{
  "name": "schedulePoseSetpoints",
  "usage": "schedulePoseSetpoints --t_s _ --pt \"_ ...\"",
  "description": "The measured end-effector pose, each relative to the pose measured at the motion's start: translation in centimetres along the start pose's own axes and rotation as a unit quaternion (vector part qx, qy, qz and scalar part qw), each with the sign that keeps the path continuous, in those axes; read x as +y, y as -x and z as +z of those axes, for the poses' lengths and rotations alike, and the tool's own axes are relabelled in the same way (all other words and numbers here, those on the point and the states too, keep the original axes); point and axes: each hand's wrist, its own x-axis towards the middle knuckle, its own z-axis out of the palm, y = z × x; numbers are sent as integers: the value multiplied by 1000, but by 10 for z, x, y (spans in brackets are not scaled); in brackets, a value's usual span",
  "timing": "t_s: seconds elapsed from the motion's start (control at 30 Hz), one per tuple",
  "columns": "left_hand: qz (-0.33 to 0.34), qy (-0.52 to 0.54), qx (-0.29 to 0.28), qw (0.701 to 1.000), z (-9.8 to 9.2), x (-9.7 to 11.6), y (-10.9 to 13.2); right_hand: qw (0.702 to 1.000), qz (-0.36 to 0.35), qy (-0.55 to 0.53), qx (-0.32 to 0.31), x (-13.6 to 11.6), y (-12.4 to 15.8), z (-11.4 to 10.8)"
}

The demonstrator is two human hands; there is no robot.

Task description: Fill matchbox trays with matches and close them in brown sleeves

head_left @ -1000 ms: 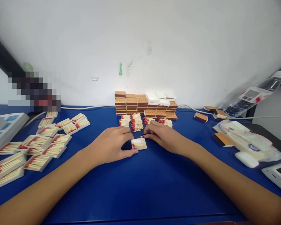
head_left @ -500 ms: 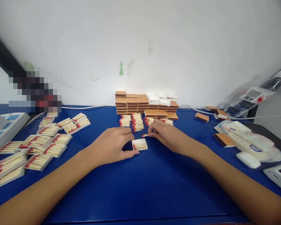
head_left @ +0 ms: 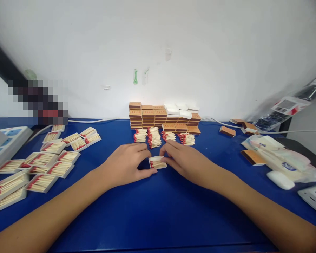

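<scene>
A small white matchbox tray (head_left: pixel 156 162) with a few red-tipped matches lies on the blue table (head_left: pixel 158 207). My left hand (head_left: pixel 125 163) curls round the tray's left side, thumb at its front corner. My right hand (head_left: pixel 183 159) rests against the tray's right side, fingers bent and pressed to it. Just beyond lie loose heaps of matches (head_left: pixel 154 137). Behind them stands a stack of brown matchboxes (head_left: pixel 147 117) with some white trays on top.
Several filled open trays (head_left: pixel 42 161) are spread at the left, beside a white power strip (head_left: pixel 5 140). At the right lie brown sleeves (head_left: pixel 251 157), plastic packets (head_left: pixel 281 158), a white case (head_left: pixel 280 179) and a device (head_left: pixel 314 196). White cables run along the wall.
My right hand held a single match above the tray, then came down to the tray's right side; the match no longer shows in the fingers. The left hand stayed put.
</scene>
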Motion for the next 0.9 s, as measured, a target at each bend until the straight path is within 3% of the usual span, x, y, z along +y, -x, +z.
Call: schedulePoseSetpoints --t_s 0.13,0.37,0.47,0.57,0.7,0.9 --pt "2 0 3 1000 -1 0 1 998 13 -54 -18 10 2 -9" --pt "4 1 -3 1000 -1 -2 0 994 14 -110 -23 4 -1 -5" --pt "6 3 -3 1000 -2 -1 0 989 21 -143 44 10 -8 2" --pt "13 10 -3 1000 -3 1 0 988 18 -111 110 20 -18 12" --pt "20 9 -6 1000 -2 4 0 995 4 -58 84 28 -27 22" --pt "20 1 -10 1000 -2 1 0 994 27 -78 70 28 -27 23"
